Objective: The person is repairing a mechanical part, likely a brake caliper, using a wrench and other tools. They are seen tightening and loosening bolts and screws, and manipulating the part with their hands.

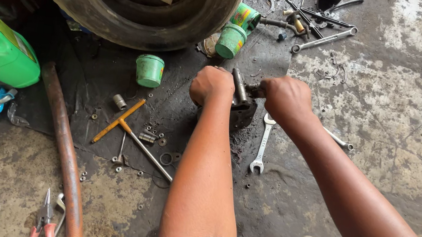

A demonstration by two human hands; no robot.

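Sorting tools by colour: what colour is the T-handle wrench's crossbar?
Orange, on the T-handle wrench; head view.

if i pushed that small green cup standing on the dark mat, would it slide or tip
The green cup stands upright on a wide base, so it would probably slide rather than tip. It looks like thin plastic, likely light. The dark mat looks greasy, so it may skid easily.
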